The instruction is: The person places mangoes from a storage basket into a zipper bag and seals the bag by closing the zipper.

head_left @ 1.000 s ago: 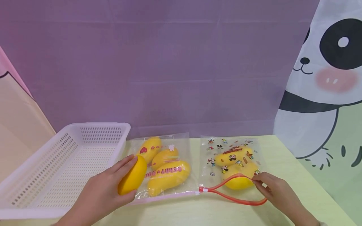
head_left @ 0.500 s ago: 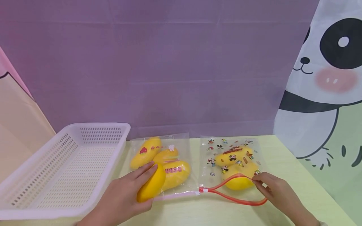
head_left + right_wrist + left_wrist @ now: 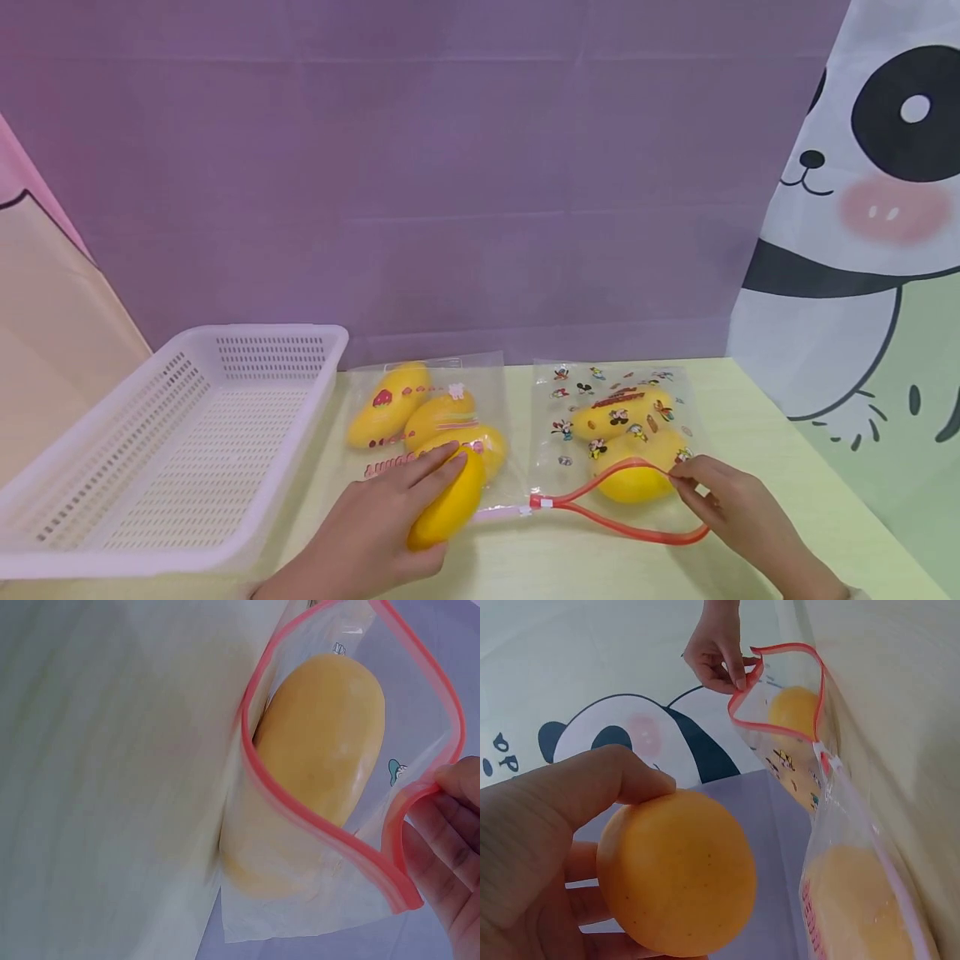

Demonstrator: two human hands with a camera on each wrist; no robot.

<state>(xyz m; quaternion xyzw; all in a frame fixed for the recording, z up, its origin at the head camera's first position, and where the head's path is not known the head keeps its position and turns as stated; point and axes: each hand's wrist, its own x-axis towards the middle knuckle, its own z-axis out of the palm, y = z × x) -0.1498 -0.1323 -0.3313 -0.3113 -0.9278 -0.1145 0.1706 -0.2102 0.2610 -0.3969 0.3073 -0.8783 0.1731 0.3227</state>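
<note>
My left hand [image 3: 375, 525] grips a yellow mango [image 3: 450, 504], thumb on one side and fingers round the other, in front of the left bag. In the left wrist view that mango [image 3: 679, 874] fills the middle. My right hand [image 3: 738, 508] pinches the red zip edge of a clear zip bag [image 3: 551, 433] with cartoon prints. Its mouth gapes wide, and mangoes [image 3: 633, 479] lie inside, one right by the opening in the right wrist view. To the left lies a second clear zip bag [image 3: 491, 383] with a pink zip edge; several mangoes [image 3: 390, 408] are in it.
A white plastic basket [image 3: 217, 467] with slotted walls stands at the left, nothing in it. The pale wooden table [image 3: 540, 567] runs along the front. A purple cloth [image 3: 450, 183] hangs behind, and a panda-print cloth [image 3: 825, 350] hangs at the right.
My left hand has carried the mango rightward and slightly down, across the front of the left bag. My right hand stays at the red zip edge, holding the bag's mouth apart.
</note>
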